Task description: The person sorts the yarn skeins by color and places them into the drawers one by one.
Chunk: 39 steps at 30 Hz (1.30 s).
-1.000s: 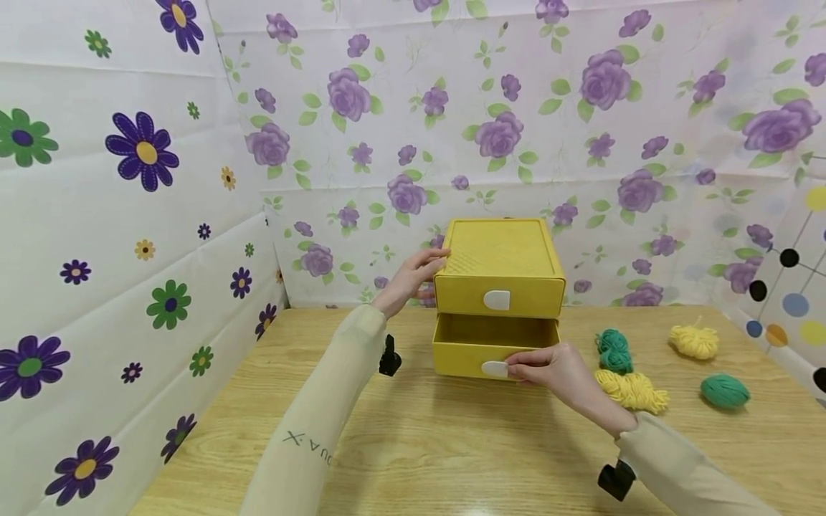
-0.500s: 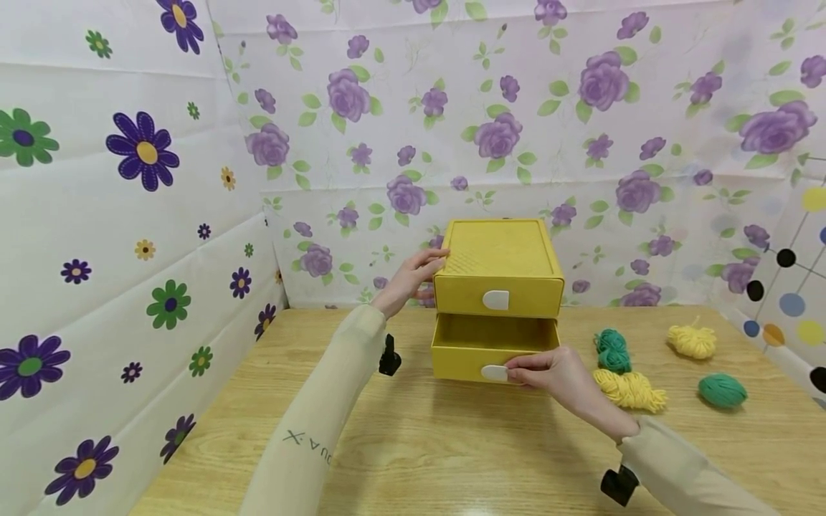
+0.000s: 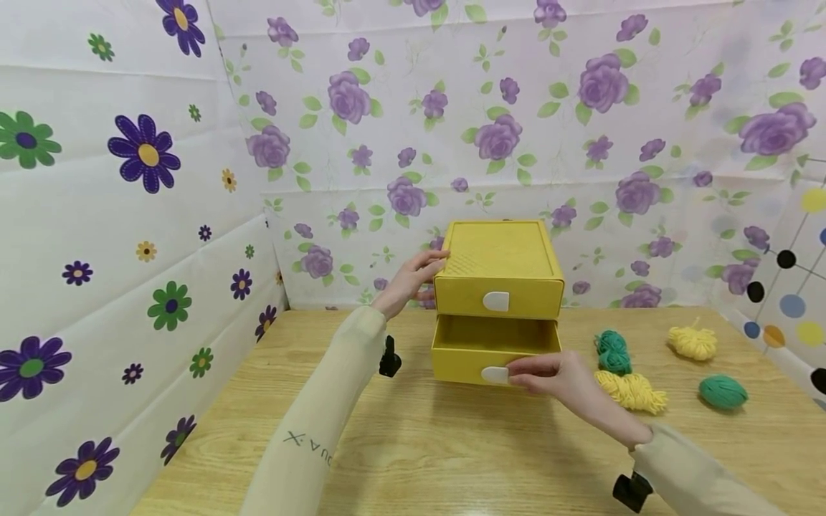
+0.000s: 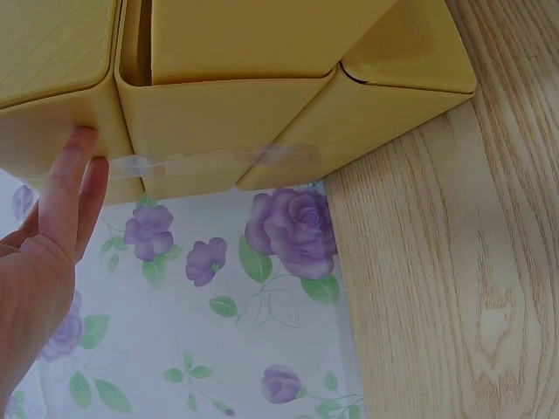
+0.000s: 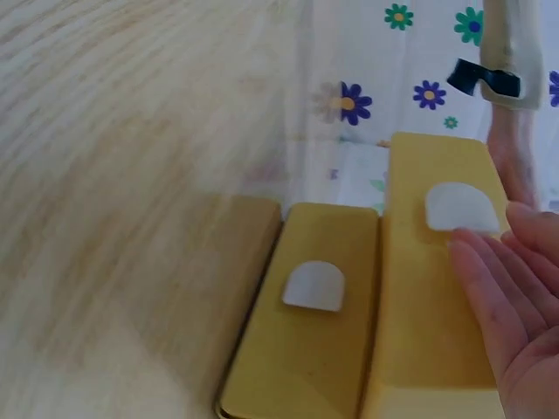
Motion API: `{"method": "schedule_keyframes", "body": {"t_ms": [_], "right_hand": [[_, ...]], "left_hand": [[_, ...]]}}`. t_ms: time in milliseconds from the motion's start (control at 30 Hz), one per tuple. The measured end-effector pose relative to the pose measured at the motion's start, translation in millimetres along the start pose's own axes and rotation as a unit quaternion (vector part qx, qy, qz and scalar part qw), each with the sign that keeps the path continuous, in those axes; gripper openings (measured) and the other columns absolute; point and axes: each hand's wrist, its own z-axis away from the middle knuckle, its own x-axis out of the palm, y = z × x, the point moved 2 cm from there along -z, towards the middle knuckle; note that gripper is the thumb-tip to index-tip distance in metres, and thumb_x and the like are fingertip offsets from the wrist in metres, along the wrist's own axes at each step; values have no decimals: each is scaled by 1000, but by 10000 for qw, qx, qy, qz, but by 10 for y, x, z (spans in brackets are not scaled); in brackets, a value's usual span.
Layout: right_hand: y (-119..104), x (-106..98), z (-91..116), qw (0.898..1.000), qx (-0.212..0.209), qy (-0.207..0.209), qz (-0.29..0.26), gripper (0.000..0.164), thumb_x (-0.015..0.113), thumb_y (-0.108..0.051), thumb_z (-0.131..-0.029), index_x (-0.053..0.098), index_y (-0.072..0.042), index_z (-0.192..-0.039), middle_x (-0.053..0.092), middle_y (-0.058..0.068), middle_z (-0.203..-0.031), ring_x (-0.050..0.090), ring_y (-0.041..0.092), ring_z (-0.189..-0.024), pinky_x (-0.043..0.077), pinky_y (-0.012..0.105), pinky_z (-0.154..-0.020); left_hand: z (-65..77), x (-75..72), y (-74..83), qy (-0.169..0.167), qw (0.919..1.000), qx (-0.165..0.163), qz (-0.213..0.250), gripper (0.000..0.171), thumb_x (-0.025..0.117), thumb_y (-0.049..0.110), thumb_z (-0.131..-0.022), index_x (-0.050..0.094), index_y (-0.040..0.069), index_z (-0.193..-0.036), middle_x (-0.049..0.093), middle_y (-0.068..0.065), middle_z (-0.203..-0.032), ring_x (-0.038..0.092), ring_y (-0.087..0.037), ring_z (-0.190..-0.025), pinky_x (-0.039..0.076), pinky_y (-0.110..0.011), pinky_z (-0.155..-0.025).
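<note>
A yellow two-drawer box (image 3: 500, 251) stands on the table. Its lower drawer (image 3: 474, 364) is pulled part way out, and the visible inside holds nothing. My right hand (image 3: 571, 383) is at that drawer's white handle (image 5: 461, 208); its straight fingertips touch or nearly touch the handle's flat edge, with the thumb apart. My left hand (image 3: 408, 282) rests against the box's left side near the top edge, its fingertips on the yellow side panel (image 4: 48, 131). The upper drawer (image 3: 464, 297) is closed, its white handle (image 5: 314, 286) untouched.
Right of the box lie green yarn (image 3: 613, 351), a yellow skein (image 3: 631, 392), another yellow bundle (image 3: 692, 342) and a green ball (image 3: 723, 392) on the wooden table (image 3: 413, 451). A flowered cloth (image 3: 368, 251) hangs behind.
The lower drawer came slightly further out, then stopped. My right hand and wrist have shifted a little right, its fingers slightly further from the handle. My left hand has stayed put.
</note>
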Motion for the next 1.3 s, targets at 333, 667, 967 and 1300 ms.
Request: {"method": "schedule_keyframes", "body": {"t_ms": [333,667,967,1300], "right_hand": [[-166,-206,100,9979,-284,-235,-538,28,63,-6,-85,61,9,-109,64,17,-97,60,37,-85,50,40,-63],[-245,-446,131,9957,-765,-90,-508,28,61,1,-85,59,13,-110,63,20,-98,62,29,-84,50,43,-59],[-282,-687,180,9921,-1064,-138,-656,25,55,10,-86,55,18,-109,63,20,-98,62,29,-86,49,44,-61],[-267,-973,221,9924,-1059,39,-621,24,52,9,-88,55,16,-111,61,24,-100,61,29,-87,49,45,-63]], "left_hand": [[-17,2,-11,-26,9999,-130,92,44,45,35,-96,42,17,-136,40,-5,-131,45,-30,-107,39,-53,-84],[-21,1,-28,32,10000,-30,61,40,45,33,-96,45,18,-133,43,-1,-128,47,-26,-104,43,-50,-80],[55,28,111,-130,9995,-165,223,43,43,26,-98,39,10,-137,39,-10,-132,44,-34,-107,41,-51,-82],[76,33,151,-170,9996,-196,140,44,42,28,-98,37,11,-138,39,-9,-133,45,-32,-108,42,-49,-82]]}}
